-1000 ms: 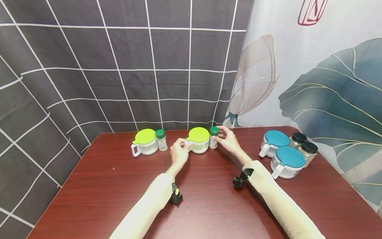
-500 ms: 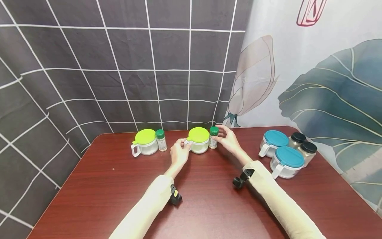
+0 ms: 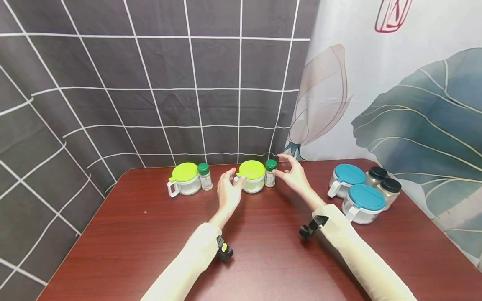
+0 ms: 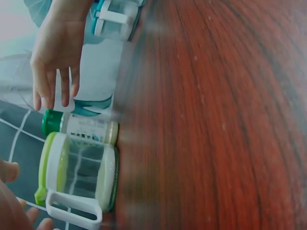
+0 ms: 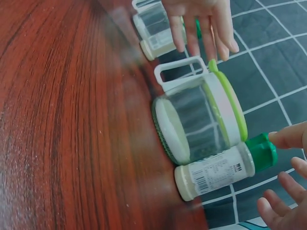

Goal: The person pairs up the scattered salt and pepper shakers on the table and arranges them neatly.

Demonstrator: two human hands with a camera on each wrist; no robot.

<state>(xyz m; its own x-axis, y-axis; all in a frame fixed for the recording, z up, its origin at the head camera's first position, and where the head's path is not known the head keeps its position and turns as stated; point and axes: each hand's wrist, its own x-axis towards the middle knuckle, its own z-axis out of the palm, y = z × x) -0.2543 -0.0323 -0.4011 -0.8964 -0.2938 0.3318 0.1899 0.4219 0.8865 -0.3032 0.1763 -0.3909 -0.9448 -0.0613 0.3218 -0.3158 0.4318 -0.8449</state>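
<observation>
Release of a jar and a bottle at the far edge of a table. Half a second before, the left hand [image 3: 228, 194] had pinched the handle [image 5: 177, 64] of the central lime-lidded jar [image 3: 252, 184] and the right hand [image 3: 294, 175] had held the green-capped bottle [image 3: 270, 179]; at this moment both hands were loosened, fingers spread and grasping nothing, though whether the right thumb touched the cap could not be told. Jar and bottle stood upright, side by side, the bottle on the right, so their placing appeared complete. A matching lime-lidded jar [image 3: 186, 184] and bottle [image 3: 205, 180] stood to the left, well apart from this pair. At the right stood two blue-lidded jars [image 3: 349, 174] [image 3: 366, 197], one nearer than the other, with two black-lidded jars [image 3: 376, 173] [image 3: 390, 186] to their right. The tabletop [image 3: 124, 238] was reddish-brown, wood-grained and glossy. Behind it hung a dark cloth [image 3: 214, 62] with a white grid and, at right, a pale hanging [image 3: 350, 25] printed with a bud and large leaf.
</observation>
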